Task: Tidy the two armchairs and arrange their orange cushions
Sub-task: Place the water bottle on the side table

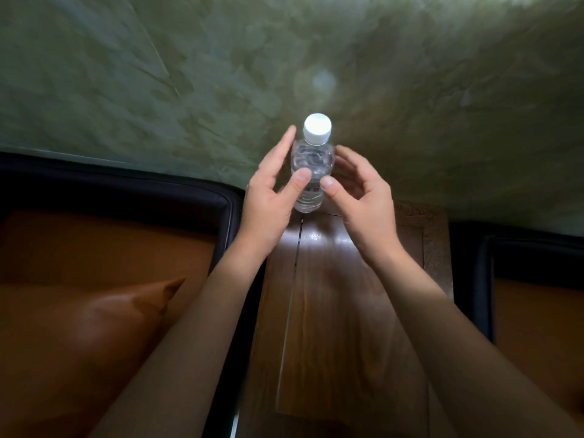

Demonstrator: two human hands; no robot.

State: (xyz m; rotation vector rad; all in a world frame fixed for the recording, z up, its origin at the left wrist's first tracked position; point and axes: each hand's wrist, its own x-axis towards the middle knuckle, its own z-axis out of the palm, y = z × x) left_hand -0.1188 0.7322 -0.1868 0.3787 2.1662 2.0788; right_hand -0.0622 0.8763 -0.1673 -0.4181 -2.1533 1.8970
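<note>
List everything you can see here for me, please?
water bottle: one, clear with a white cap, upright at the side table's far end
side table: one, dark brown wood, between the armchairs
left armchair: one, dark frame, orange seat, left of the table
right armchair: one, dark frame, orange seat, right edge of view
orange cushion: one, lying on the left armchair
wall: mottled green, behind everything
left hand: fingers straight beside the bottle, thumb at its front
right hand: fingers curved round the bottle's other side; grip unclear
</note>
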